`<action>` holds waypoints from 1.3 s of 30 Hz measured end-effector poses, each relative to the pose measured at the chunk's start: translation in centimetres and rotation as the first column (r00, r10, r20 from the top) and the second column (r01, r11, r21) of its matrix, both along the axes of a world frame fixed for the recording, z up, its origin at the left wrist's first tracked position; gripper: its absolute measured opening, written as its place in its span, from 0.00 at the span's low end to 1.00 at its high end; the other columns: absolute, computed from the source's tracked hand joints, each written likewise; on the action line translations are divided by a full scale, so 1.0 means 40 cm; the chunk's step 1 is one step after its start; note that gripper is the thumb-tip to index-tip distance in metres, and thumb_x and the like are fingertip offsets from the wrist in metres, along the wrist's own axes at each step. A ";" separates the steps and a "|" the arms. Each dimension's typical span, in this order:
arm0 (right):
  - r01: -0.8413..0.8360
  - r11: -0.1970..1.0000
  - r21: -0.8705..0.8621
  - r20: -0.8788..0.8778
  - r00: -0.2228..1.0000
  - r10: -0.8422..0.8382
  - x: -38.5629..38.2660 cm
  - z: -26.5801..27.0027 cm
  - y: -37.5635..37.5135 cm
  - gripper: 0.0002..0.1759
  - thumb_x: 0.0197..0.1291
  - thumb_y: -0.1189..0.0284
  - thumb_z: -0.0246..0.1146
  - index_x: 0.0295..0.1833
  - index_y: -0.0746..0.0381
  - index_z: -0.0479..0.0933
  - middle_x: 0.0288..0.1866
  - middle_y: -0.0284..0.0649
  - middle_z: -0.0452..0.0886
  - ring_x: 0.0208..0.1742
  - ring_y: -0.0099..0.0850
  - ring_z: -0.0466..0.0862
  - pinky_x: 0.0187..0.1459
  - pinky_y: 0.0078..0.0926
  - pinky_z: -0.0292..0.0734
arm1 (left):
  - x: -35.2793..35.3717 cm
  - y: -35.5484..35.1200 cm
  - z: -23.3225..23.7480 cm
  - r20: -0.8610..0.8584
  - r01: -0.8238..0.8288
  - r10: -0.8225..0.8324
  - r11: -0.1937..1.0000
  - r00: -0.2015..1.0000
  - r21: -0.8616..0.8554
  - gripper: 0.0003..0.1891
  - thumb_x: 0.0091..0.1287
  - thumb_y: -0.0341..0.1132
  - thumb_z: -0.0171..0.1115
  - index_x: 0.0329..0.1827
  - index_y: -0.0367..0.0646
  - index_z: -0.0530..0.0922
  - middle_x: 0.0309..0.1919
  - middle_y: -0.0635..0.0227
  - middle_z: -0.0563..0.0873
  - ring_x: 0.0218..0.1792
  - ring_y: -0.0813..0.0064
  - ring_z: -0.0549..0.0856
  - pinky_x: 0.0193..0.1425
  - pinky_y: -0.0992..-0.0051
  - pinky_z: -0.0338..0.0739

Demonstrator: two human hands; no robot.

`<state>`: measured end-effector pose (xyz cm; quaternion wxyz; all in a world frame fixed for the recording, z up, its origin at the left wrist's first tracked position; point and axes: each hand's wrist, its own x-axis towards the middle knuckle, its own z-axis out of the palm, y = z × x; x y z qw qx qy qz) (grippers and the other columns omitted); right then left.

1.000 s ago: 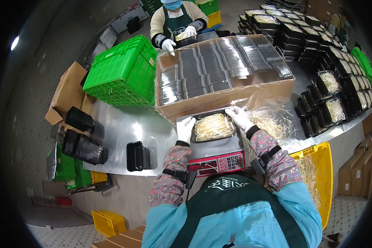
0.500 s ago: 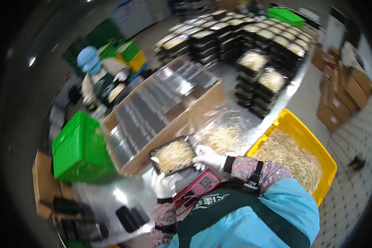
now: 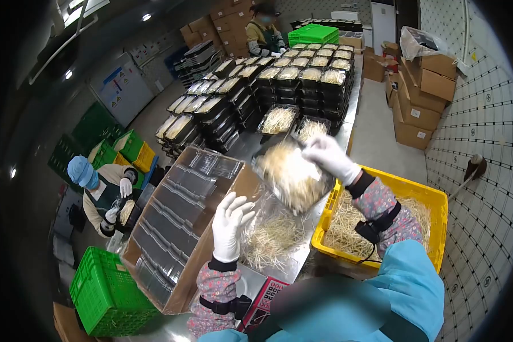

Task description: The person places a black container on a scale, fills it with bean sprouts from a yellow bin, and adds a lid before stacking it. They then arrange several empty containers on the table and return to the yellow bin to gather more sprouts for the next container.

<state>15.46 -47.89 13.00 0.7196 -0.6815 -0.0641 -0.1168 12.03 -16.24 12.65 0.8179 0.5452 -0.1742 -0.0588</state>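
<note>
My right hand, in a white glove, grips the edge of a black tray of bean sprouts. The tray is tilted and blurred by motion, raised above the table. My left hand, also gloved in white, is apart from the tray with its fingers spread and nothing in them. Below it lies a loose heap of bean sprouts on clear plastic film. A scale with a red keypad stands close to my body, partly hidden by my left forearm.
A cardboard box of clear plastic lids stands at left, beside a green crate. Stacked filled trays stand farther back. A yellow crate of sprouts is at right. One co-worker handles a tray; another person stands behind the stacks.
The tray has gone from both hands above the scale to my right hand alone, forward and right toward the stacks. My left hand has let go and opened. The camera view has turned.
</note>
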 end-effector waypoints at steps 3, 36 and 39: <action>0.347 0.910 0.229 0.134 0.914 -0.382 0.187 -0.044 -0.173 0.09 0.57 0.75 0.68 0.41 0.63 0.75 0.31 0.30 0.78 0.33 0.17 0.78 0.36 0.18 0.75 | 0.100 -0.048 -0.023 -0.062 0.031 -0.035 0.998 0.997 -0.055 0.23 0.73 0.37 0.60 0.67 0.36 0.68 0.54 0.59 0.80 0.54 0.65 0.83 0.57 0.64 0.80; 0.348 0.754 0.558 -0.659 0.737 0.147 0.278 -0.616 -0.142 0.46 0.62 0.27 0.39 0.75 0.45 0.61 0.74 0.40 0.68 0.72 0.50 0.67 0.67 0.72 0.52 | 0.640 -0.484 -0.577 -0.735 0.139 -0.081 0.990 0.673 0.018 0.62 0.52 0.86 0.42 0.81 0.47 0.49 0.78 0.49 0.52 0.75 0.35 0.54 0.70 0.28 0.49; 0.389 0.755 0.528 -0.662 0.746 0.079 0.332 -0.601 -0.142 0.44 0.64 0.28 0.39 0.75 0.45 0.62 0.73 0.40 0.70 0.72 0.49 0.69 0.66 0.70 0.55 | 0.692 -0.483 -0.619 -0.729 0.086 -0.056 0.996 0.682 0.003 0.54 0.60 0.80 0.43 0.81 0.51 0.49 0.78 0.52 0.54 0.74 0.36 0.57 0.67 0.25 0.52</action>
